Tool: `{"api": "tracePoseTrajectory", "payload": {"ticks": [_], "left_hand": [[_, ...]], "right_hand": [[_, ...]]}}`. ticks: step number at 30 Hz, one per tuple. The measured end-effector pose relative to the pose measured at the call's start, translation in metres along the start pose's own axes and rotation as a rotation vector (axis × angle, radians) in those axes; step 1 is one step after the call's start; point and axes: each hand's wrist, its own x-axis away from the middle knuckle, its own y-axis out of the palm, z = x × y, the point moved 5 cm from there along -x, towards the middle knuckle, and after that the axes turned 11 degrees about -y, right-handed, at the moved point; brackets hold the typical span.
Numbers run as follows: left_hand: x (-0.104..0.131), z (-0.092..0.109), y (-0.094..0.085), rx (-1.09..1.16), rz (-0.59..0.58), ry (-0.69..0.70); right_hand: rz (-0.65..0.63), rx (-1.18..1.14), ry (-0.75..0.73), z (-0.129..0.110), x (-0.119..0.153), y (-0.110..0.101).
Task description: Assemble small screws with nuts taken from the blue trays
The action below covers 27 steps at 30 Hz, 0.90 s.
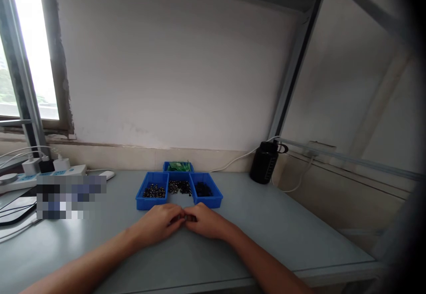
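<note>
the step in hand looks to be fine handling of small parts: the left hand point(163, 221) and the right hand point(208, 221) meet just in front of the trays, between them and the near edge of the worktop point(199, 265). on both, the fingers curl inward and the tips come together; whether they pinch a part cannot be told, as anything there is too small and shaded. the loose parts lie toward the far edge: shiny and dark pieces point(154, 191) in the left blue tray point(152, 204), black pieces point(203, 190) in the right blue tray point(213, 202), and a mixed heap point(179, 186) between the two. behind that heap, nearest the far edge, the back blue tray point(166, 166) holds a green packet point(179, 166). the next move probably calls for a light, steady pinch with both sets of fingertips kept close and well aligned.
</note>
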Motion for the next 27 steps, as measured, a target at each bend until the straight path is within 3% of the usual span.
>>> {"api": "tracePoseTrajectory", "payload": {"ticks": [4, 12, 18, 27], "left_hand": [[0.001, 0.003, -0.001, -0.059, -0.010, 0.049], [-0.002, -0.014, -0.002, -0.073, -0.011, -0.154], [-0.001, -0.009, 0.008, -0.016, -0.104, -0.073], [-0.001, -0.013, 0.005, -0.006, -0.076, -0.134]], "right_hand": [[-0.019, 0.014, -0.005, 0.000, 0.000, 0.002], [0.136, -0.090, 0.090, 0.001, 0.000, -0.014], [0.091, -0.181, -0.003, -0.008, 0.000, -0.009], [0.103, -0.039, 0.053, -0.003, 0.000, -0.018]]}}
